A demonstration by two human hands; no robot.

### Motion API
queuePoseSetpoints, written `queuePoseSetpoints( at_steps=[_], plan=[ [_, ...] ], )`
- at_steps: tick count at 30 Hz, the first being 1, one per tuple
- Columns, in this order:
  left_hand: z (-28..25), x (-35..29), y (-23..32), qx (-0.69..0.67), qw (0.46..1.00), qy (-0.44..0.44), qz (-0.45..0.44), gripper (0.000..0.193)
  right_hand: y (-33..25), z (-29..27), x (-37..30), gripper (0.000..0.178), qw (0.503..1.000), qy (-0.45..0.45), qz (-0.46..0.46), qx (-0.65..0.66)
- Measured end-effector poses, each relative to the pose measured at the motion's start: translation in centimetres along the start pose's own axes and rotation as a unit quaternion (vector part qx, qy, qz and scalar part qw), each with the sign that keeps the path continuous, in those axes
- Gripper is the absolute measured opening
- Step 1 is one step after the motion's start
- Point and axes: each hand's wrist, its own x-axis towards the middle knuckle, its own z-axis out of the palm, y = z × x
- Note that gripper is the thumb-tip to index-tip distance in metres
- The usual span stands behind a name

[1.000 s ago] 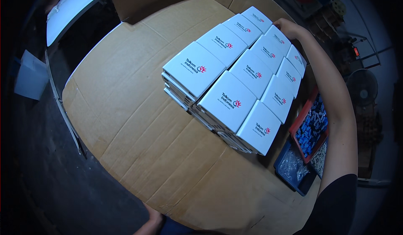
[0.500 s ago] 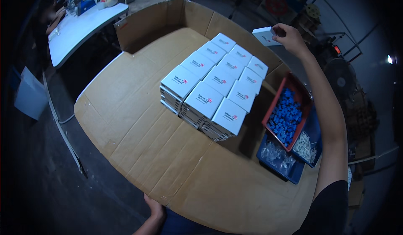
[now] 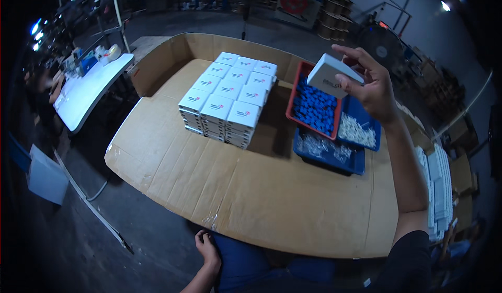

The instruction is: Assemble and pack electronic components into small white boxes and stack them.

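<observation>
While your right hand holds one white box up on the right side, above the trays, your thumb presses its printed near face and the other fingers reach round behind, clamped on it, with the uppermost finger lifted clear. Below the box sits a red tray heaped with small blue pieces, tilted a little and overlapping the blue trays beside it. One blue tray, to the right, carries white pieces; the nearer blue tray has clear plastic bags in it. To the left of the trays, well apart from your hand, stands a block of white boxes, four rows by three on top and several layers deep (each top bears a small red mark). All of this rests on a cardboard-covered table, whose cardboard wall rises along the far side. Your left hand is low at the near edge, beside your blue trousers, its fingers loosely curled; whether they grip anything, you cannot tell. Far left, another person's arm lies at a white table.
</observation>
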Motion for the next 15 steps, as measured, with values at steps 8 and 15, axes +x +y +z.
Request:
queuePoseSetpoints(
  at_steps=[8, 15],
  plan=[
    [1.3, -5.1, 3.1, 0.054, 0.988, -0.029, 0.141, 0.022, -5.4, 0.0, -16.1, 0.080, 0.968, 0.108, 0.091, 0.206],
    [5.3, -13.0, 7.7, -0.030, 0.948, -0.173, 0.266, 0.020, -11.3, -0.8, -25.1, 0.083, 0.946, 0.167, 0.127, 0.247]
  ],
)
